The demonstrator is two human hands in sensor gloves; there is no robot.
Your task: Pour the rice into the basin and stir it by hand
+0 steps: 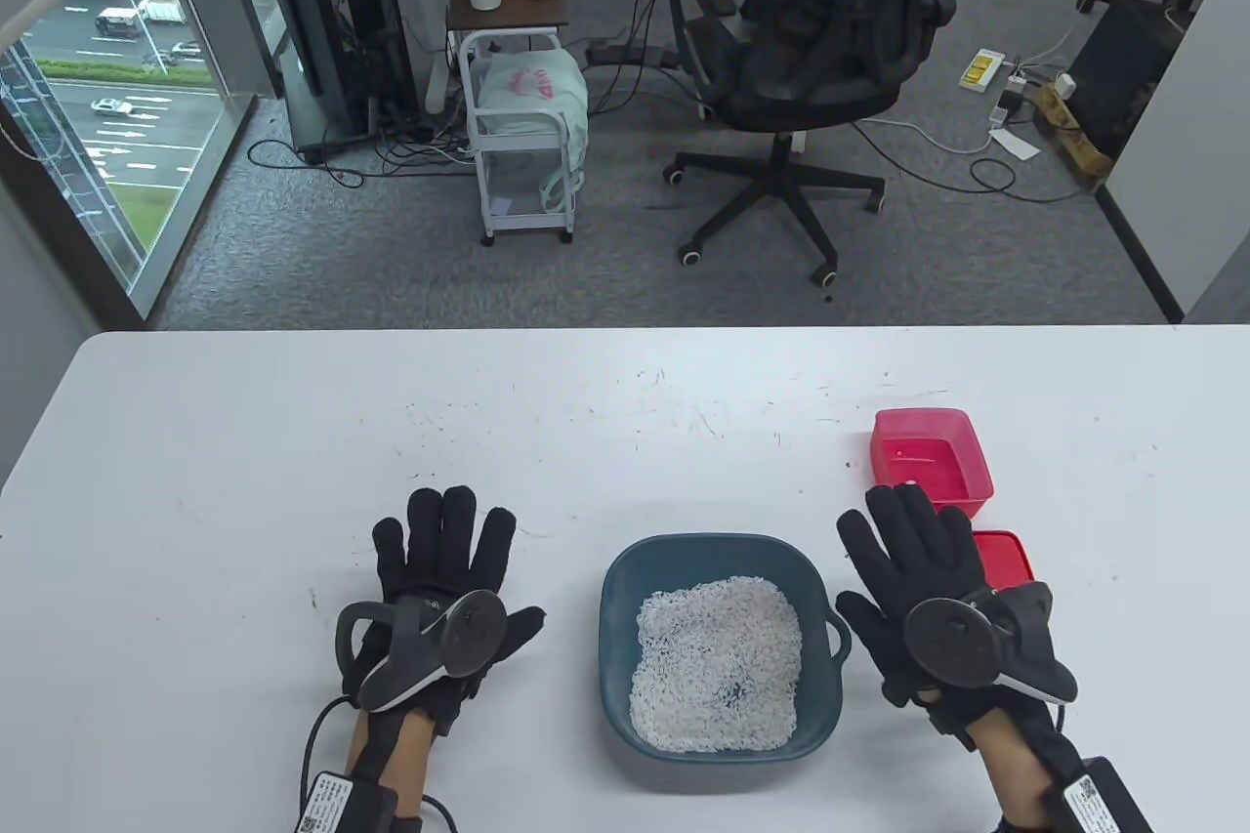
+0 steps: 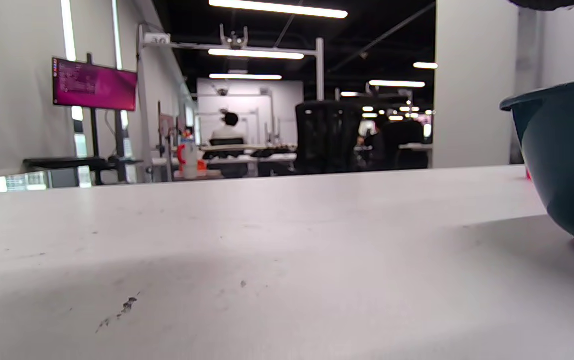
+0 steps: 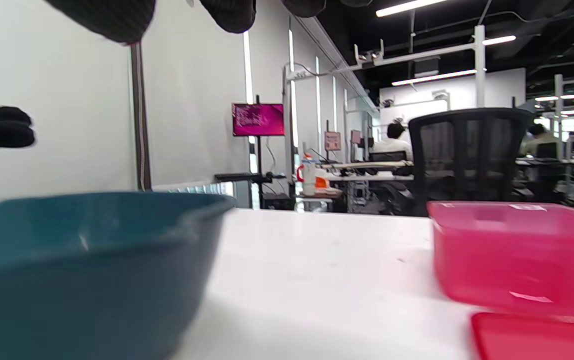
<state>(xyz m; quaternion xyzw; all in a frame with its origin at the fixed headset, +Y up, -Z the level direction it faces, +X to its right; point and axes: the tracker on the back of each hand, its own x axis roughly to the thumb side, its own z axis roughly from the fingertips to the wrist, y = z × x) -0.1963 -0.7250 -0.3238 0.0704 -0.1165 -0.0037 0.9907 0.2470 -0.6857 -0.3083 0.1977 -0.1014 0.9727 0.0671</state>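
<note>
The teal basin (image 1: 720,645) was found sitting on the white table (image 1: 293,442) near its front edge, squarely between the two gloved hands. A bed of white rice (image 1: 716,667) was spread across its floor, thinner toward the lower right, where a little of the dark bottom showed through.

The left hand (image 1: 444,579) was laid flat on the table to the left of the basin, clear of its rim, fingers straight and close together, thumb pointed toward the basin. Nothing was held in it. A grey tracker (image 1: 430,645) was strapped across its back.

The right hand (image 1: 913,569) was seen on the other side, just beside the basin's small handle, fingers extended and slightly fanned, thumb out toward the basin, nothing gripped. Whether the palm rested on the table or hung just above it could not be told.

Beyond the right fingertips, a pink container (image 1: 931,462) was stood upright and apart from the basin, with only a few grains left inside. A red lid (image 1: 1004,558) was lain flat just in front of it, partly hidden under the right hand.

From the right wrist view, basin (image 3: 87,265) and pink container (image 3: 517,255) were seen side by side with bare table between them. From the left wrist view, only the basin's outer wall (image 2: 567,160) was caught at the right edge.
</note>
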